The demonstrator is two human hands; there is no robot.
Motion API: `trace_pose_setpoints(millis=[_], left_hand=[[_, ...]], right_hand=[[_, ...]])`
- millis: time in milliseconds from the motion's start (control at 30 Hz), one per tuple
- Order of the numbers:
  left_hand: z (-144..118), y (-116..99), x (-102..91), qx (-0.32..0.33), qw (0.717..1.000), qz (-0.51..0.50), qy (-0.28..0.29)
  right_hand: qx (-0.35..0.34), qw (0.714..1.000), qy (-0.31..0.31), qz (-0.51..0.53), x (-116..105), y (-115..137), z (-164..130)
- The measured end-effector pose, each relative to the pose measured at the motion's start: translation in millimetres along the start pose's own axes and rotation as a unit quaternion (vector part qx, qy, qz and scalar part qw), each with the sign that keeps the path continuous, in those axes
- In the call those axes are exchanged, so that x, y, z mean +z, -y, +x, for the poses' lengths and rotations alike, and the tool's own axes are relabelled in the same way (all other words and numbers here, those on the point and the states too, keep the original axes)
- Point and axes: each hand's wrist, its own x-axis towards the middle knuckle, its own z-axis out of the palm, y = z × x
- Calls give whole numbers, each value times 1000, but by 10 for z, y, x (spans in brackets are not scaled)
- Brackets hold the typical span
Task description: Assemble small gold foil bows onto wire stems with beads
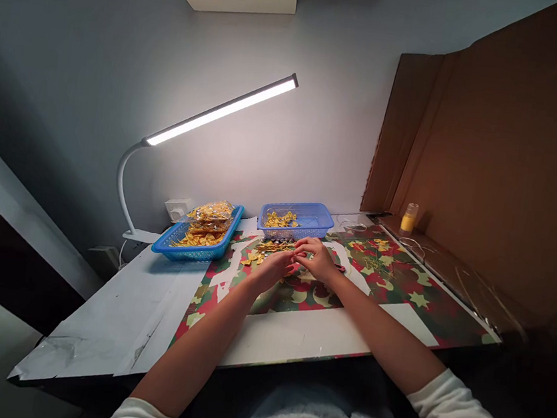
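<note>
Left hand: palm turned partly up, the left hand (274, 271) has its fingertips meeting those of the other; whether it grips anything I cannot tell.
Right hand: the right hand (317, 260) comes in from the other side, fingers bent toward the left — what lies between the fingertips is too small to make out.
Pieces: a loose pile of small yellow pieces (267, 246) lies just beyond the left hand, in front of the basket.
Basket: the basket (301, 230), purplish blue, stands behind the hands, with more yellow pieces gathered toward its left end.
Tray: the blue tray (196, 251) sits to the left, loose yellow pieces inside and a clear bag (212, 211) of them on top.
Sheet: a camouflage-patterned sheet (416, 298) covers much of the white surface (108, 330) beneath the hands.
Lamp: a lit lamp (222, 112) leans over the tray.
Bottle: a yellow-filled bottle (408, 220) stands near the cardboard (495, 160) — at right.
</note>
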Motion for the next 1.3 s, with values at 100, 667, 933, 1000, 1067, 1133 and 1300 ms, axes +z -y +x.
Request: trace_pose_setpoints(millis=[100, 667, 933, 1000, 1067, 1133, 1300], left_hand=[[10, 14, -39, 7, 1000, 5, -9], [-66, 40, -100, 261, 751, 607, -13], [-62, -10, -137, 286, 646, 707, 29], [-60, -21, -144, 289, 644, 708, 32], [-56, -27, -151, 297, 644, 704, 30], [-54, -34, -159, 301, 645, 702, 28], [-65, -67, -172, 319, 642, 697, 24]], right_hand=[[2, 1000, -5, 20, -69, 35, 12], [227, 945, -160, 173, -259, -153, 136], [250, 924, -219, 190, -262, -244, 134], [247, 924, -221, 190, -267, -253, 134], [244, 926, -222, 183, -274, -266, 136], [245, 927, -226, 174, -286, -285, 138], [274, 911, -260, 166, -329, -336, 140]])
